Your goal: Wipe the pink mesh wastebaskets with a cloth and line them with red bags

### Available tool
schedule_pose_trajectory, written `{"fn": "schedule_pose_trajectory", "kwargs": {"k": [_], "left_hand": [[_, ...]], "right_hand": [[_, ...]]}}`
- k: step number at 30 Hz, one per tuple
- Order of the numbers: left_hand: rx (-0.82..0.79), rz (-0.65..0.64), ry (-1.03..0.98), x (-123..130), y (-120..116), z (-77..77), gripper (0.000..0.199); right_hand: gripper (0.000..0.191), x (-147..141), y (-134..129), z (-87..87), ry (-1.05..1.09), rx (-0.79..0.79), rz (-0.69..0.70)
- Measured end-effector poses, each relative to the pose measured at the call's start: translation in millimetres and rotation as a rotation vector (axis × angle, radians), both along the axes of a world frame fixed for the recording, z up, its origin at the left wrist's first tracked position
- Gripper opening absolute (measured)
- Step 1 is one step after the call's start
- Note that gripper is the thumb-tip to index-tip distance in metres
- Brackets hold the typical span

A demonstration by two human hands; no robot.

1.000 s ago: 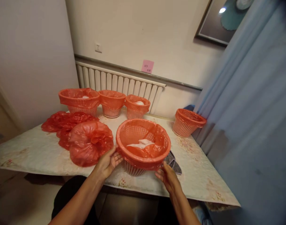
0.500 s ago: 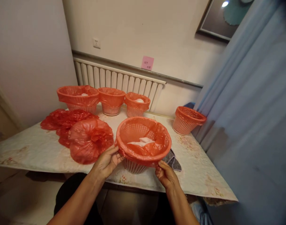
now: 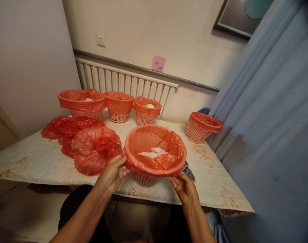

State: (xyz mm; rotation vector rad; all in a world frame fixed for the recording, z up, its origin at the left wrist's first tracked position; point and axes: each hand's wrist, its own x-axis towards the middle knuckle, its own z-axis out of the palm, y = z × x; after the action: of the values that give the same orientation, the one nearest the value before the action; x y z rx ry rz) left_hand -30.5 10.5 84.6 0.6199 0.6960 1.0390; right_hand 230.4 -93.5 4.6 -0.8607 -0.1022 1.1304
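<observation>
- Red-lined basket [image 3: 146, 180]: we find it upright on the table [image 3: 219, 185], between the two grips.
- Left hand [image 3: 115, 172]: grasping the red liner [image 3: 150, 170].
- Right hand [image 3: 184, 187]: touching the liner; whether clenched, we cannot tell.
- Beyond the left grip: bunched red plastic [image 3: 93, 152].
</observation>
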Motion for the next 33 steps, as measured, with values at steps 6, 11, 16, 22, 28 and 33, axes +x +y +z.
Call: {"fn": "schedule_pose_trajectory", "kwargs": {"k": [6, 11, 16, 22, 28, 33], "left_hand": [[0.023, 0.008, 0.065, 0.6, -5.1, 4.4, 0.011], [0.047, 0.023, 0.088, 0.0, -5.8, 7.2, 0.014], [-0.043, 0.009, -0.007, 1.6, -2.9, 15.1, 0.016], [0.013, 0.08, -0.025, 8.0, -9.2, 19.2, 0.012], [0.375, 0.225, 0.271, 18.4, -35.2, 6.7, 0.028], [1.101, 0.201, 0.764, 13.3, -53.0, -12.4, 0.038]], "right_hand": [[0.025, -7.5, -6.5, 28.9, 0.083, 0.104, -0.182], [0.027, -7.4, -9.1, 46.5, 0.022, 0.16, -0.168], [0.027, 0.4, -4.9, 57.3, 0.018, 0.156, -0.098], [0.025, -2.3, -2.4, 70.0, 0.074, 0.156, -0.08], [0.022, -27.7, -9.8, 71.4, -0.032, 0.201, -0.111], [0.034, -37.6, -19.9, 59.1, -0.185, 0.125, 0.053]]}}
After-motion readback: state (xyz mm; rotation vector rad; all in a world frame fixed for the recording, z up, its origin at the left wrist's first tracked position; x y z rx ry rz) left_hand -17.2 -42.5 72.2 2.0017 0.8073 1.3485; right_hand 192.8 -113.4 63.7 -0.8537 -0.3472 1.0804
